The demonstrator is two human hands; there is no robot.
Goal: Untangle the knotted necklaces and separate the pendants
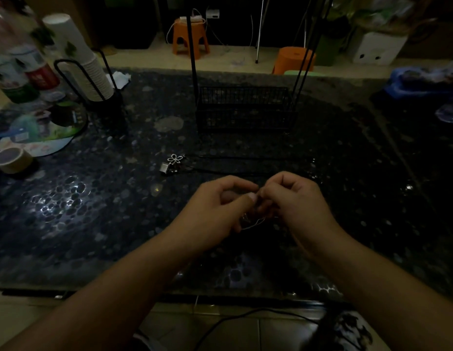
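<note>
My left hand and my right hand meet fingertip to fingertip just above the dark speckled table. Both pinch a thin silvery necklace chain, whose loop hangs below the fingers. What lies between the fingertips is hidden. Further back on the table lie a silver flower pendant and a small square pendant, close together. Dark cords run from them to the right.
A black wire basket stand stands behind the pendants. At the left are a cup holder with stacked paper cups, bottles, a round fan and a tape roll. Orange stools stand on the floor beyond.
</note>
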